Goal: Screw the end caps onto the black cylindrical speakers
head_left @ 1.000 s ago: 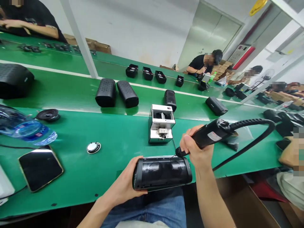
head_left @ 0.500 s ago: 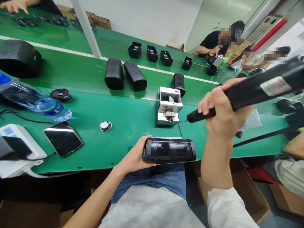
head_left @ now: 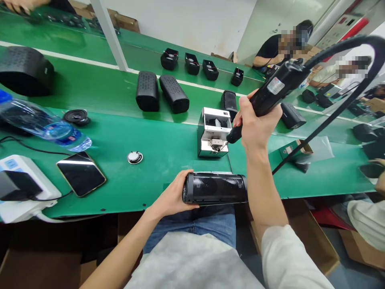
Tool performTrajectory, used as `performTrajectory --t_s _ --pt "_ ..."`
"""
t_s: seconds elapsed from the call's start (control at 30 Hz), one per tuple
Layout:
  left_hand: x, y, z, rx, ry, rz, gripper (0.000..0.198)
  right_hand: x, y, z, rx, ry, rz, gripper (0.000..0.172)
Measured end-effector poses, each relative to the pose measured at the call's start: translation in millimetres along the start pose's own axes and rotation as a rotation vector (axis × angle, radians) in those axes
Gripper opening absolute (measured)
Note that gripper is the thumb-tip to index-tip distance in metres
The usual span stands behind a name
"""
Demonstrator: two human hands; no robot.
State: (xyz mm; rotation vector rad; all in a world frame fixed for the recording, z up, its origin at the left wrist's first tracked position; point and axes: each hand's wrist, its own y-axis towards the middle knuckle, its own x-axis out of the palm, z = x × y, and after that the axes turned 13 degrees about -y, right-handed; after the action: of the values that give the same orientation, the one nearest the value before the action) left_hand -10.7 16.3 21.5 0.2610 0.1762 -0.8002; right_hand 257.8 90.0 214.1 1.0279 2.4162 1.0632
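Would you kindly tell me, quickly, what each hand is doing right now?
Left hand: closed on the black speaker.
Right hand: closed on the electric screwdriver, tip at the screw feeder.

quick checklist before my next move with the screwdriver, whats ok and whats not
1. Right hand gripping the screwdriver: ok, the fingers are wrapped round its barrel.
2. Screwdriver tip at the front slot of the silver screw feeder: ok, the tip is right at it.
3. Screw seated on the tip: cannot tell, too small to see.
4. Left hand steadying the speaker: ok, it holds the left end at the table's near edge.
5. Cord clear of the speaker: ok, it loops off to the right.
6. Phone and bottle out of the way: ok, both lie far left.
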Motion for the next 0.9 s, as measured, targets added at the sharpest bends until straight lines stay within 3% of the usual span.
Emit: performTrajectory --t_s 0.2,0.3,0.57,0.8,0.9 --pt "-0.9 0 -1 0.009 0.018 -0.021 0.114 -17 -1 -19 -0.007 0.020 -0.005 0.039" --pt "-1.4 1 0 0.002 0.023 -0.017 0.113 -14 -1 -25 -0.033 0.001 0.000 0.044" --pt "-1.0 0 3 -0.004 0.029 -0.001 0.114 5 7 -4 0.052 -0.112 -0.001 0.048" --pt "-1.6 1 5 -0.008 0.038 -0.002 0.111 -5 7 -3 0.085 -0.110 -0.049 0.057" --pt "-1.8 1 5 -0.021 0.045 -0.003 0.111 -18 4 -9 0.107 -0.114 -0.080 0.053"
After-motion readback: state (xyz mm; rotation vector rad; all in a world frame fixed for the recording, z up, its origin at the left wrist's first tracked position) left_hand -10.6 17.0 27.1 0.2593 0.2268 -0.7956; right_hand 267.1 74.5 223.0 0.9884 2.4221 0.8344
